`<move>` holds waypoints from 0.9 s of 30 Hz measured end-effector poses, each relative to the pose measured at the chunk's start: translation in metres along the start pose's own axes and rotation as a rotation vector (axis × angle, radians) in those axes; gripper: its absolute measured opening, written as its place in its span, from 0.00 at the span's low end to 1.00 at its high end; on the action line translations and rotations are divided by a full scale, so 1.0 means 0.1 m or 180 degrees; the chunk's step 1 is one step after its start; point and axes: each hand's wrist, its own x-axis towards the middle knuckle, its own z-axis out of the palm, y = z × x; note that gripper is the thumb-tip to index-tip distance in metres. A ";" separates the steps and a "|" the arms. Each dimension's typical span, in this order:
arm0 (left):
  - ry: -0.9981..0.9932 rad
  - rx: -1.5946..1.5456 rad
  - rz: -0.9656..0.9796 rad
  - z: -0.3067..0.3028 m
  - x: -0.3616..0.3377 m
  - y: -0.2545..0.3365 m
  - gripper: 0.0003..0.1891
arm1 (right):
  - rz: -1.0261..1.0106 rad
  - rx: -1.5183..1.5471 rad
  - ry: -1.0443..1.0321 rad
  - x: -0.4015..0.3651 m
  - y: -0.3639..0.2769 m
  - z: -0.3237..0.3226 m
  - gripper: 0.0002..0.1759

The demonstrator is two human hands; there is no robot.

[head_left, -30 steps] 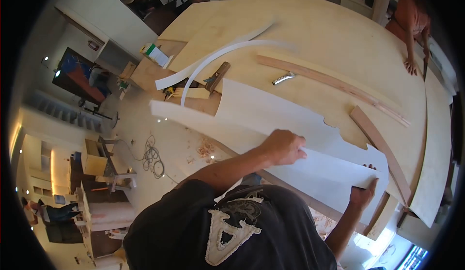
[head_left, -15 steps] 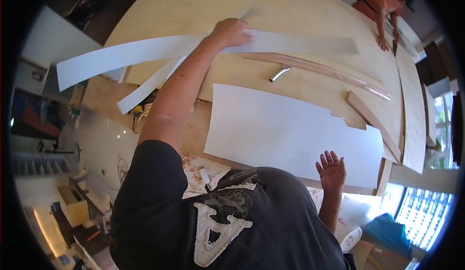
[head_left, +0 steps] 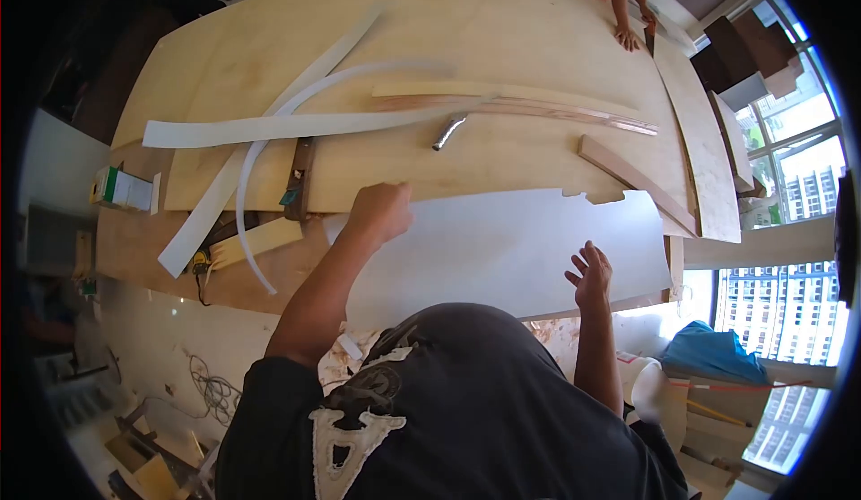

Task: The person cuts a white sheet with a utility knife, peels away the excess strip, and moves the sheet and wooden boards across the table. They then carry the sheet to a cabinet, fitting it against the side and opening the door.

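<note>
A large white sheet [head_left: 502, 240] with a notched far-right edge lies along the near side of the plywood table [head_left: 502, 25]. My left hand [head_left: 381, 213] is closed on the sheet's left end. Over the sheet's near edge my right hand [head_left: 590, 274] is held with fingers spread, holding nothing. Beyond the sheet a long white strip [head_left: 296, 126] lies across the plywood, crossed by curved white strips [head_left: 260, 155].
Thin wooden strips [head_left: 511, 104] and a short metal piece [head_left: 448, 130] lie mid-table, with a wooden batten [head_left: 632, 182] to the right. A dark-handled tool [head_left: 298, 177] and a green box [head_left: 121, 189] are at the left. Another person's hand [head_left: 628, 35] rests on the far edge.
My left hand left the long white strip on the far plywood and came back to the big sheet's left end. My right hand stayed open at the sheet's near edge.
</note>
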 end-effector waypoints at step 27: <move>0.1729 0.0370 0.2036 -0.70 -1.04 2.24 0.09 | 0.0328 0.3435 -0.0524 -0.12 -0.49 -1.97 0.61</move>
